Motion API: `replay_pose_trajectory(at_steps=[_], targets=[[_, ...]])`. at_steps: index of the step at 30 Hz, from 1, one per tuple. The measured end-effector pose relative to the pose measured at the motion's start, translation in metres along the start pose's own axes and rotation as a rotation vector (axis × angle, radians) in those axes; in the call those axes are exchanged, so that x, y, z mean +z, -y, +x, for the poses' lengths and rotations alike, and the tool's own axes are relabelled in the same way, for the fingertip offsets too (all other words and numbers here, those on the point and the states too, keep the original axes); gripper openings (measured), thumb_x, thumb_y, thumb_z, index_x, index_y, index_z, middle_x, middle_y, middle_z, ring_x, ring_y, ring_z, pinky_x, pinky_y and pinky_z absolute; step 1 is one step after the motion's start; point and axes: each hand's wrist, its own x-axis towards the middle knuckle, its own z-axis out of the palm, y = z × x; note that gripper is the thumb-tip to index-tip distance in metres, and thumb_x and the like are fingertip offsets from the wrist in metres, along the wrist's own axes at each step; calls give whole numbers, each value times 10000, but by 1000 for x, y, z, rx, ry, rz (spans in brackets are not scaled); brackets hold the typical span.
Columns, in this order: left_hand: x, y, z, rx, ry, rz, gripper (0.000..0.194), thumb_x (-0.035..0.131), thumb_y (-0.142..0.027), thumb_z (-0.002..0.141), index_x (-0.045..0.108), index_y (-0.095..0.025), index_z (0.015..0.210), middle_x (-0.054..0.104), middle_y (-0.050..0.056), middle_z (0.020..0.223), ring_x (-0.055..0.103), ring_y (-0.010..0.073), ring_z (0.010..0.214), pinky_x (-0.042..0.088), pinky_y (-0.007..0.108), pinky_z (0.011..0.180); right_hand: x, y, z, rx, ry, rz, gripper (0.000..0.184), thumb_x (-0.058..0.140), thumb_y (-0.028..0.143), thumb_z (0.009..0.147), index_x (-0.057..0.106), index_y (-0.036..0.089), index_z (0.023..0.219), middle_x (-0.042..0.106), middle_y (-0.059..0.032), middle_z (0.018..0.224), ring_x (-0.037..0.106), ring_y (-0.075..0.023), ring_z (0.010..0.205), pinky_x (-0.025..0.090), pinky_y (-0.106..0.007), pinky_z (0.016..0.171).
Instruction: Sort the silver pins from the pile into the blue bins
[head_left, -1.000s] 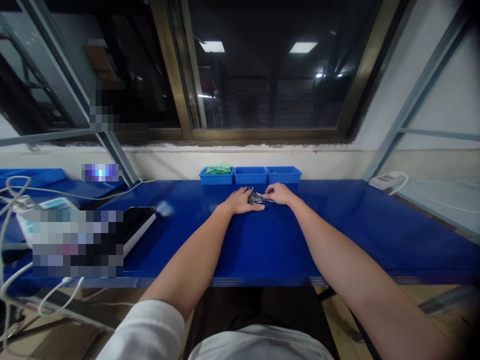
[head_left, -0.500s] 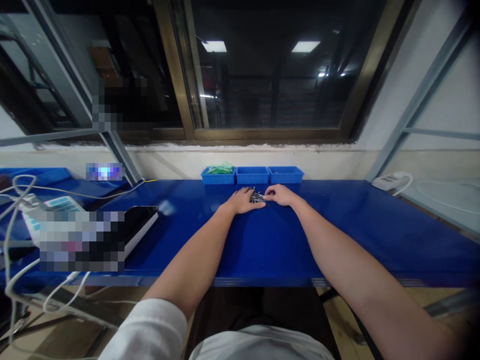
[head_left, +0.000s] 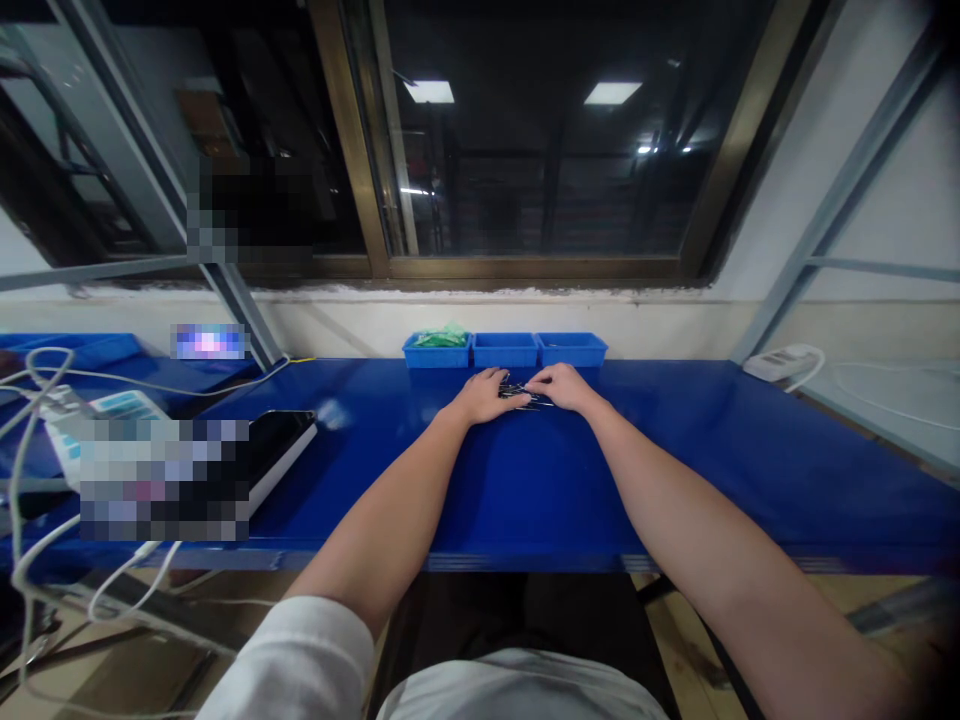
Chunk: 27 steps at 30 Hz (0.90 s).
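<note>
A small heap of thin, dark and silvery rod-like pieces [head_left: 513, 390] lies on the blue tabletop between my hands; their exact kind is too small to tell. My left hand [head_left: 481, 396] rests at the heap's left side, thumb and fingers apart, partly covering it. From the right, my right hand [head_left: 561, 387] reaches into the heap with its thumb and index finger pinched together. What sits in that pinch is too small to make out. A few pieces stick out below the right fingertips.
Behind the hands stand three blue bins: the left bin [head_left: 437, 357] with green bags in it, the middle bin [head_left: 505, 350], and the right bin [head_left: 572, 351]. A black-topped device [head_left: 281, 440] and white cables [head_left: 16, 480] lie left. A white power strip [head_left: 780, 361] sits right.
My right hand has shifted slightly left and its fingertips are further into the heap. The pieces lie somewhat more spread toward the right. My left hand stays almost in place.
</note>
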Motion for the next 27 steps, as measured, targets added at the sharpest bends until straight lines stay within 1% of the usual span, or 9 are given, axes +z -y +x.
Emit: replay_pose_trajectory(at_steps=[2, 5, 7, 8, 12, 16, 20, 23, 27], targets=[[-3, -3, 0, 71, -68, -5, 707, 426, -640, 741, 475, -125, 1223, 492, 134, 1254, 443, 256, 1158, 328, 327, 967, 0, 2, 1, -1, -45, -13, 193, 575, 338, 727, 698, 190, 747, 686, -24, 767, 587, -154, 717, 400, -245, 672], [-7, -8, 0, 181, -130, -22, 436, 452, -475, 808, 566, -178, 1107, 607, 73, 1093, 552, 201, 1001, 401, 277, 867, 1, 5, 4, -4, -112, -41, 271, 496, 365, 776, 662, 160, 708, 652, -27, 676, 547, -136, 628, 372, -240, 598], [-10, -11, 1, 211, -161, -36, 306, 425, -377, 843, 612, -201, 1010, 645, 43, 997, 583, 174, 914, 419, 252, 806, 2, 8, 6, -10, -114, -39, 336, 436, 385, 808, 629, 149, 665, 614, -21, 603, 513, -126, 570, 351, -237, 556], [-10, -12, 2, 213, -179, -40, 280, 409, -339, 854, 626, -203, 968, 654, 37, 964, 591, 166, 883, 421, 245, 785, 2, 9, 7, -10, -102, -23, 361, 413, 396, 817, 614, 148, 648, 599, -17, 578, 502, -122, 552, 346, -235, 546], [-12, -12, 3, 181, -222, -13, 247, 409, -261, 850, 645, -192, 868, 668, 44, 890, 597, 160, 817, 417, 236, 733, 5, 10, 8, 14, -59, 112, 387, 435, 450, 797, 586, 144, 614, 590, -20, 559, 503, -117, 531, 364, -231, 543], [-14, -13, 2, 124, -187, 58, 243, 418, -235, 833, 656, -194, 810, 674, 53, 825, 600, 170, 765, 412, 243, 693, 7, 14, 6, 8, -84, 374, 309, 580, 441, 690, 602, 142, 762, 615, -23, 621, 528, -115, 549, 402, -232, 551], [-18, -17, -2, 96, -144, 28, 285, 397, -268, 837, 673, -207, 813, 682, 38, 827, 604, 168, 757, 418, 244, 692, 6, 18, 4, 40, -86, 511, 354, 619, 489, 641, 600, 142, 710, 620, -29, 639, 529, -112, 545, 400, -221, 509], [-19, -17, -3, 57, -132, -50, 304, 409, -344, 832, 681, -213, 870, 686, 24, 872, 608, 172, 792, 433, 248, 728, 3, 14, 4, 152, -115, 582, 472, 541, 605, 668, 594, 135, 655, 615, -52, 595, 519, -108, 497, 363, -206, 438], [-16, -7, -1, -30, -215, -127, 368, 452, -406, 805, 656, -171, 1003, 668, 50, 978, 608, 192, 859, 447, 262, 790, -4, -2, 5, 357, -219, 604, 707, 257, 758, 703, 569, 131, 605, 577, -83, 515, 453, -90, 397, 286, -205, 369]])
